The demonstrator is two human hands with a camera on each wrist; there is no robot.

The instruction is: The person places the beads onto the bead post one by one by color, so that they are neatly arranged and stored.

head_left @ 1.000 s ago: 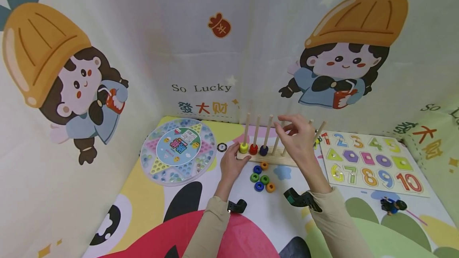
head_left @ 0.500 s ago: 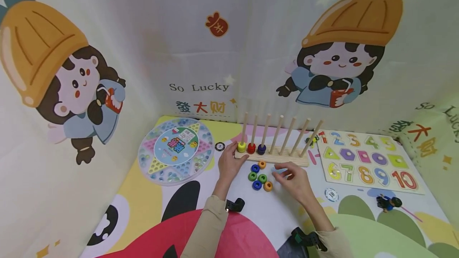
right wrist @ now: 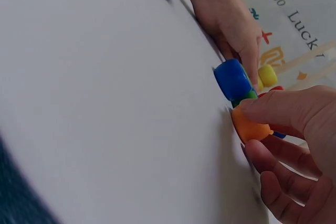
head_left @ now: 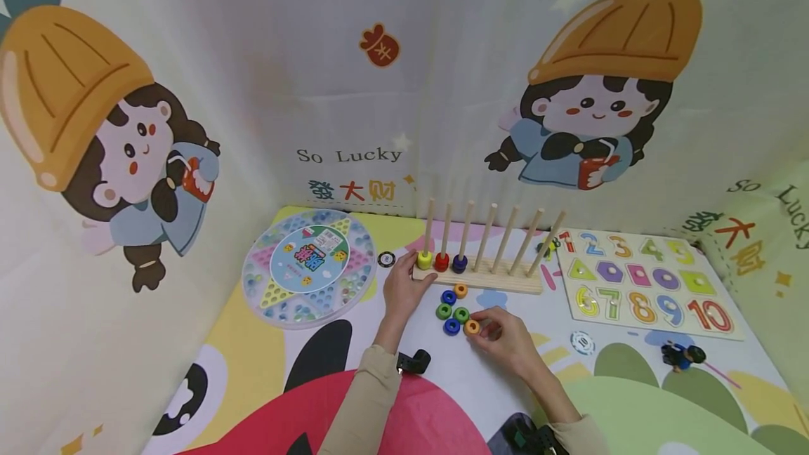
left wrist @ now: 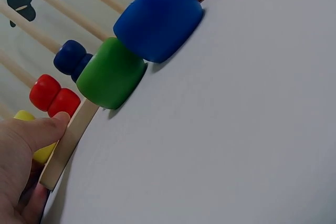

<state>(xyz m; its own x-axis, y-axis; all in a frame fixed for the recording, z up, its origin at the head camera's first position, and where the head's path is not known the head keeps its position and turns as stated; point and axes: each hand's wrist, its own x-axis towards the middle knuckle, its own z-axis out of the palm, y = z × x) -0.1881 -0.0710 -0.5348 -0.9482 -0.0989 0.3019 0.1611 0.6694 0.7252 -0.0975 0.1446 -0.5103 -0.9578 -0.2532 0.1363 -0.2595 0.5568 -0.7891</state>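
A wooden peg rack (head_left: pixel 505 281) with several upright pegs stands on the table, with yellow (head_left: pixel 425 260), red (head_left: pixel 442 262) and dark blue beads (head_left: pixel 459 263) on its first three pegs. My left hand (head_left: pixel 402 291) grips the rack's left end, thumb along the front edge. In front of the rack lie loose ring beads: blue (head_left: pixel 451 327), green (head_left: pixel 444 311) and orange (head_left: pixel 461 291). My right hand (head_left: pixel 505 343) pinches the nearest orange bead (right wrist: pixel 249 124) between thumb and fingers, down at the table. Beside it sit a green bead (head_left: pixel 462 314) and a blue one (right wrist: pixel 233 79).
A round Chinese checkers board (head_left: pixel 265 265) lies at the left, near a black chip (head_left: pixel 386 259). At the right are a number puzzle board (head_left: pixel 689 279), a white chip (head_left: pixel 582 343) and a small figure (head_left: pixel 682 354). A printed cloth (head_left: pixel 354 90) rises behind.
My right hand has come down from above the pegs, moved toward me and left, and taken hold of the near orange bead. The left hand stays on the rack's end.
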